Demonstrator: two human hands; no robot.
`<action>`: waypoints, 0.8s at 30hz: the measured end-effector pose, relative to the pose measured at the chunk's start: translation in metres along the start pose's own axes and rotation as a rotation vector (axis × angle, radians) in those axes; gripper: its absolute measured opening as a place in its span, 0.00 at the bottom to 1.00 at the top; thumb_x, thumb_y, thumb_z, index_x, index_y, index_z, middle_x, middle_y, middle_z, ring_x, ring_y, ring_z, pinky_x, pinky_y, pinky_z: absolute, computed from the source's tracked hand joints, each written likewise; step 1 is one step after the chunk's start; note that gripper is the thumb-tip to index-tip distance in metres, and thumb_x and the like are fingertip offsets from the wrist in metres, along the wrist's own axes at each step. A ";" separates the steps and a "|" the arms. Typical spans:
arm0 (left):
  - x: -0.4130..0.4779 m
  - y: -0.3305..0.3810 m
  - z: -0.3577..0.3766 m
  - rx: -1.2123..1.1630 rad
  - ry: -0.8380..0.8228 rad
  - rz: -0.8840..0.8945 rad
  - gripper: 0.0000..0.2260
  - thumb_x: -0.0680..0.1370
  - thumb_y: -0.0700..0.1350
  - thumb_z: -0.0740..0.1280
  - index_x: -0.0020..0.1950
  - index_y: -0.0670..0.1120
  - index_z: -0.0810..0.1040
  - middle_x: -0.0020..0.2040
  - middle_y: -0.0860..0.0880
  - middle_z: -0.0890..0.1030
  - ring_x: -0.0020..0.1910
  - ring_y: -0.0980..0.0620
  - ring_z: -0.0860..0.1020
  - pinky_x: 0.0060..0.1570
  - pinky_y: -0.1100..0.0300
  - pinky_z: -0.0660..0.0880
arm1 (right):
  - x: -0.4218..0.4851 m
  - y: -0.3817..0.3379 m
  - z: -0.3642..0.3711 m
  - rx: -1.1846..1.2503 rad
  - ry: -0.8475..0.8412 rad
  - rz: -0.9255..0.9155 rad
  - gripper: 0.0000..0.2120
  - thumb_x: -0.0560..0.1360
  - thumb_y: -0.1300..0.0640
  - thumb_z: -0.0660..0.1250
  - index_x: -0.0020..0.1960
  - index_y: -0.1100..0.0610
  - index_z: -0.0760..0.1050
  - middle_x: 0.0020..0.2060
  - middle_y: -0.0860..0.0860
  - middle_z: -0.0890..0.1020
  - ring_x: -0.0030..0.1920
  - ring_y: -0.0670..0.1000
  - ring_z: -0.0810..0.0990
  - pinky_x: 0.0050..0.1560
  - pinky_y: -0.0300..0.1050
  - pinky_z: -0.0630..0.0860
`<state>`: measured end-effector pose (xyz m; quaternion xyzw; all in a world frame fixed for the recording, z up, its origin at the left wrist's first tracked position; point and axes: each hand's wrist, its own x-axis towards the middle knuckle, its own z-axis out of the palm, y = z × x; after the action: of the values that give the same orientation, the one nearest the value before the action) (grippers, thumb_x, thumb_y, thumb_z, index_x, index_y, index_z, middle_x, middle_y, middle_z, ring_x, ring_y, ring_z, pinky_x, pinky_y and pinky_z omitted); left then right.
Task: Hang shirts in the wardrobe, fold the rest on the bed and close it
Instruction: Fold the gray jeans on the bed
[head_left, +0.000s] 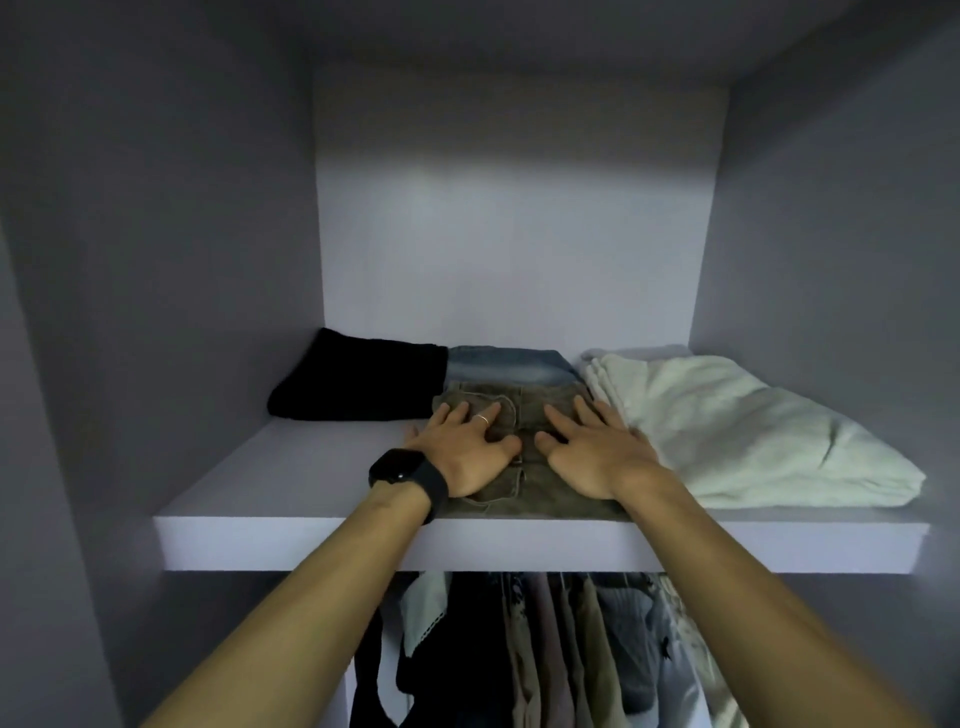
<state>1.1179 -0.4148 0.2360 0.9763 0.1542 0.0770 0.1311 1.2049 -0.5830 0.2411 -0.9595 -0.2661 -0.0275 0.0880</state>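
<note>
- Shelf (291, 478) space inside the wardrobe holds four folded pieces.
- At the back left lies a black folded garment (358, 382).
- The left hand (462, 447), wearing a dark watch (408, 475), presses flat on the folded olive trousers (524, 410), fingers straight and slightly apart.
- Those trousers sit mid-shelf, reaching the front edge, with folded blue jeans (511, 364) just behind them.
- The right hand (592, 452) lies flat on the trousers' right side, fingers spread.
- A white folded garment (727, 431) fills the right.
- Hanging clothes (545, 649) show below the shelf.
</note>
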 end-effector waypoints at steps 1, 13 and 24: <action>0.003 0.000 0.001 -0.003 0.004 -0.006 0.34 0.76 0.70 0.49 0.81 0.61 0.47 0.82 0.50 0.47 0.81 0.47 0.44 0.76 0.39 0.45 | 0.003 0.001 0.002 -0.001 -0.003 0.003 0.30 0.80 0.34 0.45 0.80 0.37 0.45 0.81 0.44 0.41 0.80 0.48 0.37 0.77 0.62 0.41; -0.054 0.003 0.037 -0.002 0.554 0.146 0.28 0.77 0.65 0.48 0.71 0.59 0.74 0.76 0.52 0.69 0.75 0.49 0.64 0.75 0.50 0.59 | -0.056 -0.002 0.039 -0.001 0.534 -0.031 0.32 0.78 0.34 0.40 0.75 0.41 0.67 0.77 0.46 0.65 0.79 0.49 0.56 0.78 0.53 0.53; -0.059 0.001 0.044 0.072 0.539 0.174 0.26 0.81 0.63 0.48 0.68 0.55 0.77 0.73 0.46 0.73 0.74 0.43 0.66 0.75 0.44 0.57 | -0.071 -0.005 0.065 0.101 0.907 -0.033 0.21 0.81 0.46 0.55 0.59 0.52 0.84 0.60 0.52 0.83 0.67 0.56 0.75 0.66 0.54 0.70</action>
<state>1.0715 -0.4452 0.1876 0.9341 0.1019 0.3392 0.0438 1.1413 -0.6026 0.1710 -0.8407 -0.2171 -0.4332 0.2417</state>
